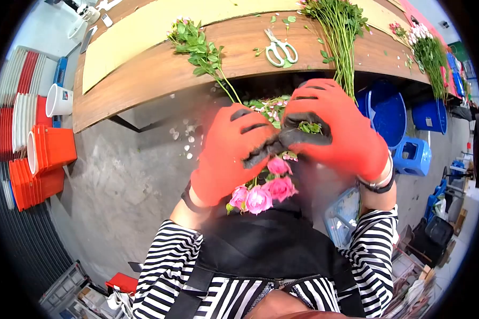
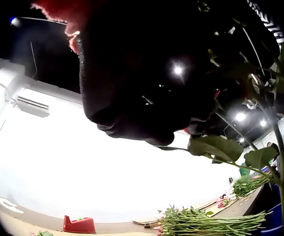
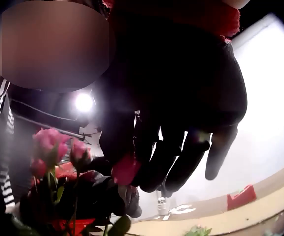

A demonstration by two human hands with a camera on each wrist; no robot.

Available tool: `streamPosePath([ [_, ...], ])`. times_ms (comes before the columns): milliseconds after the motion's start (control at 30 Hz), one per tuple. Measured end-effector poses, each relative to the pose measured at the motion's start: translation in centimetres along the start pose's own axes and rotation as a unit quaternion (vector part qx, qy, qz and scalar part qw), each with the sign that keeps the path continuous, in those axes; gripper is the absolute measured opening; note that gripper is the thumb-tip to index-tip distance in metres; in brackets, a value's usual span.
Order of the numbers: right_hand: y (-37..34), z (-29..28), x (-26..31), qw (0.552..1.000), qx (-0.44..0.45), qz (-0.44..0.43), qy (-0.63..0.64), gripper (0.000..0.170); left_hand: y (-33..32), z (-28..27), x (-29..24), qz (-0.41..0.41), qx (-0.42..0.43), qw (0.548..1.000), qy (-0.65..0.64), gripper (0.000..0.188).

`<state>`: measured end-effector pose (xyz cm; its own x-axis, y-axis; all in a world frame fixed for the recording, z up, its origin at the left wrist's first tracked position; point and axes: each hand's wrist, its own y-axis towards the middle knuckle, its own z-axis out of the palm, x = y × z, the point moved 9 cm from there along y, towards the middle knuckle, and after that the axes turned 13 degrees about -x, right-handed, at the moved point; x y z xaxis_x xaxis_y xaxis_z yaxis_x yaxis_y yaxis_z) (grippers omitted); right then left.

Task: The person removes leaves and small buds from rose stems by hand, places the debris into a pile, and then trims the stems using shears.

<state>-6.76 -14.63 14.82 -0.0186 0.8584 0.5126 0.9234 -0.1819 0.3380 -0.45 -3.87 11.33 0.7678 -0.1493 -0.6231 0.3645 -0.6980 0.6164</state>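
Note:
Pink roses [image 1: 259,199] hang heads-down toward the body, just under my gloved left hand [image 1: 231,151]. That hand grips their stem, its fingers curled; most of the stem is hidden behind the glove. Leaves [image 2: 215,147] on a green stem [image 2: 282,196] show beside the dark palm in the left wrist view. My right hand [image 1: 340,127], in a matching red glove with a black palm, meets the left above the blooms. Thumb and forefinger of the right hand pinch a pink petal [image 3: 126,169], while its other fingers extend loosely in the right wrist view.
On the wooden table [image 1: 143,80] lie a leafy rose stem [image 1: 199,50], white-handled scissors [image 1: 279,50] and a long-stemmed bunch [image 1: 340,37]. Blue buckets [image 1: 386,114] and a blue stool [image 1: 412,156] stand right. Orange bins [image 1: 53,146] stand left. Petals [image 1: 189,141] litter the floor.

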Motion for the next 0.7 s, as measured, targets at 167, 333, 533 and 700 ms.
streamPosePath([
  [167,-2.0,3.9,-5.8,0.898,0.099,0.282,0.323,0.031,-0.4,0.5,-0.2,0.001,0.043,0.994,-0.099,0.041],
  [333,-1.9,4.1,-6.5,0.856,-0.059,0.327,0.395,0.029,-3.3,1.3,5.7,-0.302,-0.085,0.884,-0.348,0.025],
  [533,-1.6,2.8,-3.0,0.906,-0.184,0.189,0.330,0.039,-3.6,1.7,6.8,-0.352,-0.092,0.851,-0.378,0.028],
  [700,-2.1,4.7,-3.6,0.835,-0.240,0.267,0.416,0.033,-3.9,2.2,6.9,-0.367,-0.081,0.830,-0.413,0.029],
])
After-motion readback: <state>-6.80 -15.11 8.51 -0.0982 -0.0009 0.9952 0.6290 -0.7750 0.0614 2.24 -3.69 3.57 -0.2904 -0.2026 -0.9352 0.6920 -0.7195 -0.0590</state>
